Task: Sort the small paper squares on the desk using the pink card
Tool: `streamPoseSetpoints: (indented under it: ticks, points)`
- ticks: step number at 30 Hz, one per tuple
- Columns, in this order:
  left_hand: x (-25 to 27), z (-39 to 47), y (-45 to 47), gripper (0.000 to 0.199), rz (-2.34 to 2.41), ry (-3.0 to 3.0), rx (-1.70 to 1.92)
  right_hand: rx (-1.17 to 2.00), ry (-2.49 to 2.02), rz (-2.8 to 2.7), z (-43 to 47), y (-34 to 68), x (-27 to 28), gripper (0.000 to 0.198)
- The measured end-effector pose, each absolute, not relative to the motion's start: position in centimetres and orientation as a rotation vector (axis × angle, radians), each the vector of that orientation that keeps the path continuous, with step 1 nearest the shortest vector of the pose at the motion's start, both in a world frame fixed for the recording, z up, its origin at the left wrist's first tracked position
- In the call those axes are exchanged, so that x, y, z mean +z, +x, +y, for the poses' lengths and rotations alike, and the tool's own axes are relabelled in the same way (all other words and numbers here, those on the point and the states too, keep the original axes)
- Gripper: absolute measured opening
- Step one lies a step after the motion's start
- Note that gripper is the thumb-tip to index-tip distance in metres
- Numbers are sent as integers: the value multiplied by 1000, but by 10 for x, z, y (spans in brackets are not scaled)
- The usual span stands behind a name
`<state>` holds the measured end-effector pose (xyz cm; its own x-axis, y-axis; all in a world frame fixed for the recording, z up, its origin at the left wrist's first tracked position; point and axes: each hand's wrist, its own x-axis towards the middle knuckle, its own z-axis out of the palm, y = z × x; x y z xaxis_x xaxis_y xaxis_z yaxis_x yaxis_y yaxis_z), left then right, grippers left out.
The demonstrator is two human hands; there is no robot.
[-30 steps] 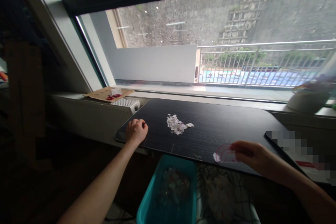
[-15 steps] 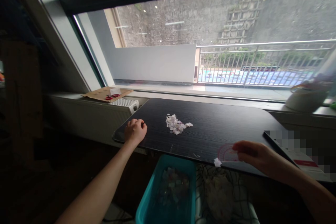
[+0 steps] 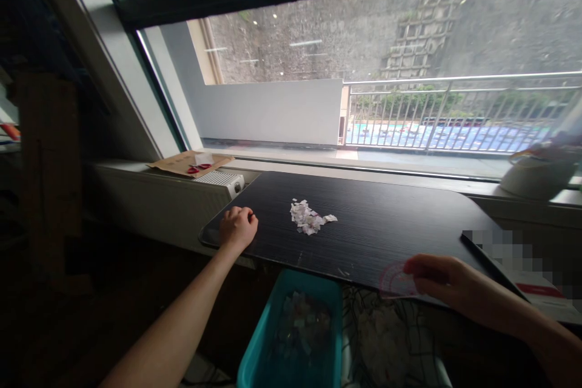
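My right hand (image 3: 443, 282) pinches a clear, pink-marked protractor (image 3: 393, 282) between thumb and fingers, at the near edge of the black wood-grain tabletop (image 3: 386, 212). My left hand (image 3: 239, 227) is loosely curled at the tabletop's left end; I cannot tell whether it grips anything. Between my hands, farther back, lies a heap of paper scraps (image 3: 305, 216), above a turquoise bin (image 3: 337, 339)

Slim bare forearms (image 3: 182, 309), left grip (image 3: 238, 228) and right grip (image 3: 440, 279) equally bare
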<state>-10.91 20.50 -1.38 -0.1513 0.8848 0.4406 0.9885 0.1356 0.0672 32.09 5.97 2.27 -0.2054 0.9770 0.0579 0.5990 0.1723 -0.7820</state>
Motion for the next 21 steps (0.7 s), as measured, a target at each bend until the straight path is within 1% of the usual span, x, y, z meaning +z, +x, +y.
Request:
streamPoseSetpoints:
  ticks: [4, 10, 14, 17, 21]
  points:
    - [-13, 204, -108, 19, -2133, -1818, -483, 698, -1451, -1784, 81, 313, 16, 29]
    - [-13, 202, -108, 21, -2122, -1819, -469, 452, -1472, -1840, 150, 268, 7, 32]
    - [-14, 202, -109, 20, -2120, -1819, -473, 390, -1509, -1810, 190, 240, 0, 36]
    - [-14, 202, -108, 21, -2129, -1818, -475, 383, -1519, -1828, 194, 235, -3, 36]
    - [-14, 202, -108, 22, -2142, -1823, -476, 409, -1521, -1897, 168, 251, -4, 31]
